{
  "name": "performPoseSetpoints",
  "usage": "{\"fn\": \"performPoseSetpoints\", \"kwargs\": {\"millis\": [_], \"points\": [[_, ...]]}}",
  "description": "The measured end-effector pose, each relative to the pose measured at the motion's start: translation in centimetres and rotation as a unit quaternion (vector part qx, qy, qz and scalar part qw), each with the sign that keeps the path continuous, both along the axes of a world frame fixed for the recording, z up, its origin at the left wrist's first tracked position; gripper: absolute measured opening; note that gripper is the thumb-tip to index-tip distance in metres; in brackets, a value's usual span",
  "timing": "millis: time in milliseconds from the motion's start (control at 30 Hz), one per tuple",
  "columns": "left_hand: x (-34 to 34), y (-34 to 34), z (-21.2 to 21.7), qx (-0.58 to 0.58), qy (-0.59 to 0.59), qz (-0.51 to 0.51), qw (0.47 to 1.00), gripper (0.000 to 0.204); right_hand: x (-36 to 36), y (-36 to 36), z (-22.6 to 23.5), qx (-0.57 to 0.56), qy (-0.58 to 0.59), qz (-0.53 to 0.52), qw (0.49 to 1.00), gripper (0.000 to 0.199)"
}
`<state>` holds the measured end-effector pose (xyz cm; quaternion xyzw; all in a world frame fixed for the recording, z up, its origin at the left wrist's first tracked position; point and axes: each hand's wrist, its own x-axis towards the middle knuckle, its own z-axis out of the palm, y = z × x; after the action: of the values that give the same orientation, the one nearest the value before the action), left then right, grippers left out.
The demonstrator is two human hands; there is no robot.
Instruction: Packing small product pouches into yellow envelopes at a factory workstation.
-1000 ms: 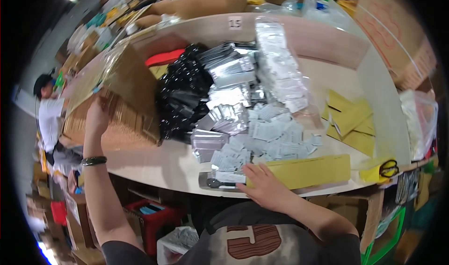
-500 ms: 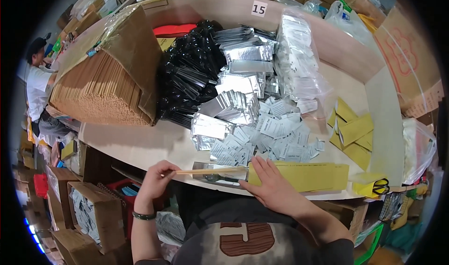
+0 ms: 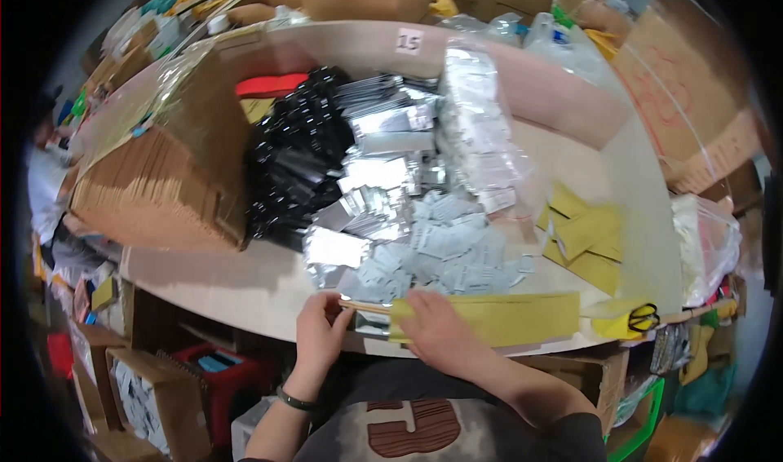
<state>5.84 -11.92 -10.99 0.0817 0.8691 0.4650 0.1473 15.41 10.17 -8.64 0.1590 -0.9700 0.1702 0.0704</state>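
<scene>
A long yellow paper sleeve (image 3: 522, 319) lies along the table's front edge, its mouth facing left. My right hand (image 3: 440, 327) grips it at that mouth, fingers bent and somewhat blurred. A pair of thin wooden chopsticks (image 3: 365, 306) is pinched at the left end by my left hand (image 3: 320, 330); their other end runs into the sleeve. Below them a shiny silver packet (image 3: 372, 324) also reaches into the mouth. Just beyond my hands lie small white printed sachets (image 3: 457, 254) and silver packets (image 3: 336, 248) in loose heaps.
A cardboard box of packed wooden sticks (image 3: 155, 185) stands at the left. Black plastic-wrapped cutlery (image 3: 298, 148) and a clear bag of white packets (image 3: 477, 119) lie farther back. Yellow sleeves (image 3: 583, 238) and black-handled scissors (image 3: 643, 318) are at the right.
My left hand has moved right, sliding the chopsticks deeper into the sleeve; less of the silver packet shows. My right hand's fingers, flat before, are now bent. The view has shifted.
</scene>
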Motion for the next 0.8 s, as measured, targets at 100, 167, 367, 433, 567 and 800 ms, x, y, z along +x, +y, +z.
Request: {"fn": "performPoseSetpoints", "kwargs": {"millis": [100, 167, 367, 433, 567, 800], "points": [[2.7, 3.0, -0.5, 0.155, -0.088, -0.104, 0.978, 0.04, -0.7, -0.2, -0.5, -0.103, 0.021, 0.033, 0.994, 0.034], [3.5, 3.5, 0.6, 0.2, -0.118, -0.136, 0.963, 0.057, -0.3, 0.3, 0.3, -0.086, 0.026, 0.023, 0.996, 0.033], [0.7, 0.7, 3.5, -0.182, 0.415, -0.319, 0.832, 0.083, -0.8, 1.0, 1.0, -0.108, 0.074, 0.144, 0.981, 0.026], [-0.8, -0.2, 0.4, -0.208, 0.417, -0.274, 0.841, 0.061, -1.6, 3.7, 3.8, -0.086, 0.065, 0.14, 0.984, 0.021], [-2.1, 0.8, 2.7, -0.152, 0.302, -0.134, 0.931, 0.05, -3.1, 16.1, 5.1, -0.115, 0.06, 0.024, 0.991, 0.023], [0.4, -3.7, -2.7, -0.171, 0.185, -0.12, 0.96, 0.047, 5.8, 32.1, 1.0, 0.125, -0.121, -0.249, 0.953, 0.101]]}}
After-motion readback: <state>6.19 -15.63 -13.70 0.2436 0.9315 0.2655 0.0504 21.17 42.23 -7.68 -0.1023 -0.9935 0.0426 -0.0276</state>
